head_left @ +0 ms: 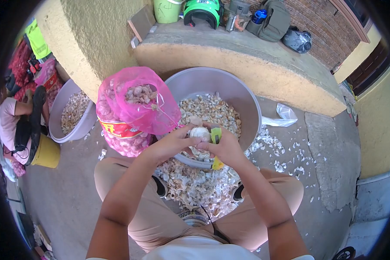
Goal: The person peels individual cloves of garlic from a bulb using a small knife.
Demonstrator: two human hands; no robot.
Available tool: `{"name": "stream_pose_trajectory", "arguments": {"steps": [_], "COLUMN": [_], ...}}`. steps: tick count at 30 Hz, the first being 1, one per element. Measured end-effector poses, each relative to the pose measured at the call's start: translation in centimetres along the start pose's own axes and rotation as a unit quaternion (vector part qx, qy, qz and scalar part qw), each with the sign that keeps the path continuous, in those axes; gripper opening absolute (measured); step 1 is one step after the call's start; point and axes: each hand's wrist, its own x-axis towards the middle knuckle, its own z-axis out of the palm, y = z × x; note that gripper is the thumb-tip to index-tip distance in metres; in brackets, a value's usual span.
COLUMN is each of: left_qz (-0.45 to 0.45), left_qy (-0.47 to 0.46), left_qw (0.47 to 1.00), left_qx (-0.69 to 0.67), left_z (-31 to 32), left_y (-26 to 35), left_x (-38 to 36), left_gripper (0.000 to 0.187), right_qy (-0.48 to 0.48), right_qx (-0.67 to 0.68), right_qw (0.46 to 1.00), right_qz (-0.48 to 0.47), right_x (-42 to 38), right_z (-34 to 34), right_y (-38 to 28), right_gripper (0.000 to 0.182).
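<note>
A whitish garlic bulb [198, 134] sits between my two hands, over the near rim of a large grey tub [252, 97]. My left hand [177, 141] closes on it from the left, thumb pressed to its side. From the other side my right hand [228, 146] grips it too, fingers curled behind. A yellow-green strip [216, 135] shows at my right fingers, with a yellow end hanging below. Loose garlic cloves [219, 108] cover the tub's bottom. Left of the tub stands a pink mesh sack [117, 97] of garlic bulbs, its top loose.
Papery garlic skins [195, 186] are heaped between my feet and scattered to the right. At left, another person [14, 125] sits by a second tub [56, 130] of cloves and a yellow bucket [47, 151]. A concrete ledge [247, 56] behind holds a green helmet [203, 12] and backpack [271, 21].
</note>
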Motion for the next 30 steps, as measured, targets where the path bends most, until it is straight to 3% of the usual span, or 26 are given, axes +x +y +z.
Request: {"name": "stream_pose_trajectory", "arguments": {"steps": [6,12,15,17,20,23,26,30], "left_qz": [0.034,0.063,0.096,0.102,0.239,0.22,0.287,0.34], "left_qy": [0.018,0.076,0.091,0.112,0.281,0.313,0.326,0.335], "left_qw": [0.998,0.989,0.987,0.985,0.882,0.879,0.817,0.78], "left_qx": [0.043,0.111,0.088,0.077,0.292,0.283,0.379,0.404], "left_z": [-0.2,0.3,0.1,0.1,-0.1,1.3,0.7,0.5], "left_y": [-0.7,-0.7,-1.2,-1.1,-2.2,-0.4,-1.1,-1.6], "left_x": [0.4,0.6,0.9,1.0,1.6,0.5,0.7,1.0], "left_gripper": [0.047,0.043,0.041,0.039,0.037,0.026,0.018,0.014], "right_qy": [0.013,0.092,0.099,0.112,0.145,0.149,0.139,0.106], "right_qx": [0.142,0.06,0.146,0.134,0.154,0.169,0.176,0.192], "right_qw": [0.99,0.994,0.984,0.985,0.977,0.974,0.975,0.976], "right_qz": [0.012,0.007,0.001,-0.003,0.008,0.019,0.013,0.008], "right_x": [0.2,-0.1,0.3,0.2,0.4,0.5,0.8,1.3], "right_z": [0.5,1.6,1.8,2.0,2.5,2.6,2.6,2.6], "right_y": [0.6,0.7,1.0,0.7,1.0,0.7,0.9,1.8], "right_gripper": [0.05,0.038,0.038,0.038,0.036,0.035,0.035,0.037]}}
